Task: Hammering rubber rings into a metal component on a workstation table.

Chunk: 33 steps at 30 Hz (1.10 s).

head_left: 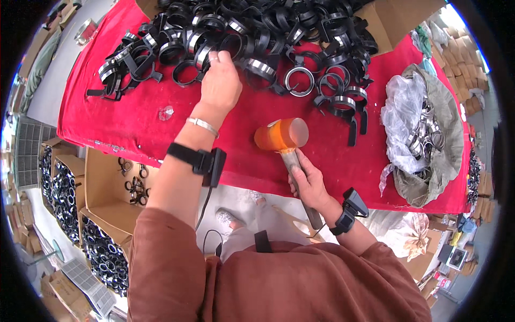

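Note:
My left hand (220, 81) reaches out over the red table (134, 121) into a big heap of black ring clamps with silver inserts (257, 37); its fingers are closed on one ring at the heap's near edge. My right hand (308, 182) grips the metal handle of an orange-headed mallet (281, 134), whose head rests on the red cloth near the table's front edge. A single silver-lined ring (299, 80) lies just beyond the mallet head. Both wrists carry black strapped devices.
A grey sack with a clear plastic liner (424, 134) full of metal rings sits at the table's right end. Open cardboard boxes of black rings (102, 252) stand on the floor at lower left. Another cardboard box (397, 19) sits at the far right.

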Each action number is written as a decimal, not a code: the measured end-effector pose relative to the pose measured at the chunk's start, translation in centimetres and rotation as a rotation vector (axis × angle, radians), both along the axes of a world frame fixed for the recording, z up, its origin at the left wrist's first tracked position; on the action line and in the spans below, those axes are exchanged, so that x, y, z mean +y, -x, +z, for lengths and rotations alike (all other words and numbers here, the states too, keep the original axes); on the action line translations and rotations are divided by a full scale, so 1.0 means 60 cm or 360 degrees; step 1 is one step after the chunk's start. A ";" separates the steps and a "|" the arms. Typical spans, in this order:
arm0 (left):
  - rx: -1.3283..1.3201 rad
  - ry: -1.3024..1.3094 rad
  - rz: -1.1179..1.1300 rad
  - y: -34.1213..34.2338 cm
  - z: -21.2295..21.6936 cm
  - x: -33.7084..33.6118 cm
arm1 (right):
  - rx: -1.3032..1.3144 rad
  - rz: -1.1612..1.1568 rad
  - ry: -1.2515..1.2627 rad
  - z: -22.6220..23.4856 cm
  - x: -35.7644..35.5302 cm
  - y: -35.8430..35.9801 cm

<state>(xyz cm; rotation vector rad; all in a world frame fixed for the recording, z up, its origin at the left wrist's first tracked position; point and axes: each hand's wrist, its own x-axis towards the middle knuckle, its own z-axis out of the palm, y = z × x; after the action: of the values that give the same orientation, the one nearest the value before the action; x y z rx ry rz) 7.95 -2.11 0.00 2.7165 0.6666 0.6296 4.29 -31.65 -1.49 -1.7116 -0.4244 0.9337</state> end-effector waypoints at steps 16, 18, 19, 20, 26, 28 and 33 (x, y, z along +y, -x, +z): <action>0.0220 0.0638 0.0491 0.402 -0.091 -0.152 | -0.0029 -0.0047 0.0018 0.019 0.036 0.051; 0.0301 0.0738 0.0509 0.400 -0.079 -0.143 | -0.0085 0.0040 -0.0010 0.020 0.039 0.071; 0.0297 0.0750 0.0513 0.399 -0.078 -0.137 | -0.0138 0.0117 -0.0057 0.021 0.041 0.080; 0.0249 0.0995 0.0599 0.397 -0.079 -0.132 | -0.0205 0.0166 -0.0033 0.024 0.043 0.088; -0.0232 0.1877 0.0660 0.397 -0.126 -0.100 | -0.0526 0.0234 -0.0229 0.050 0.069 0.119; -0.0306 0.1985 0.0586 0.398 -0.127 -0.095 | -0.0717 0.0195 -0.0369 0.083 0.079 0.123; -0.0254 0.1956 0.0505 0.394 -0.116 -0.103 | -0.1088 0.0392 -0.0022 0.029 0.072 0.139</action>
<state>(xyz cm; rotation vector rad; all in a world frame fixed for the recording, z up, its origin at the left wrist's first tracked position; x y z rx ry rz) -15.72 -8.27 -6.97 1.4279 1.0028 0.3036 -4.07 -27.34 0.26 -1.9690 -1.1050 0.4811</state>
